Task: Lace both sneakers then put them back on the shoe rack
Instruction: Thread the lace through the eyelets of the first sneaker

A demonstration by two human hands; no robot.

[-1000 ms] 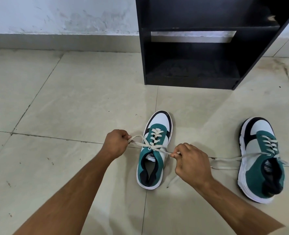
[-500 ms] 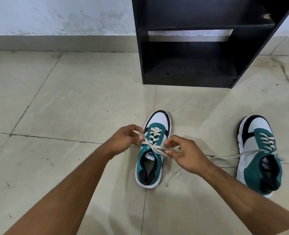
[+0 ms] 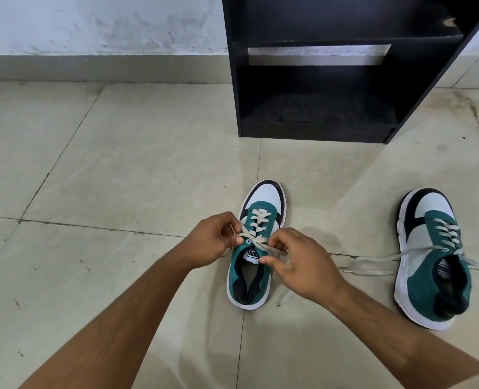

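Pinching, left hand: fingers curled closed on one end of the cream lace, just left of the top eyelets of the near sneaker.
Right hand: thumb and forefinger closed on the other lace end, just right of the tongue; remaining fingers bent loosely. The two ends cross over the tongue between the hands.
Near sneaker: upright on the floor, toe pointing toward the rack; teal upper, white toe panel with black trim, white sole, black lining. Lace is threaded in crossed rows up to the top eyelets.
Second sneaker: same colours, upright, well apart to the right, toe also toward the rack. Laced in crossed rows; its loose lace ends trail left across the floor.
Labels: white tongue tag with dark lettering on the near sneaker, partly covered by lace, not readable. Similar tag inside the second sneaker, too small to read.
Shoe rack: black, open-fronted, shelves bare in view, standing against the wall beyond both sneakers.
Floor: pale beige tiles with dark grout lines, glossy, some scuffs.
Wall: white, stained, with a grey skirting band at the base.
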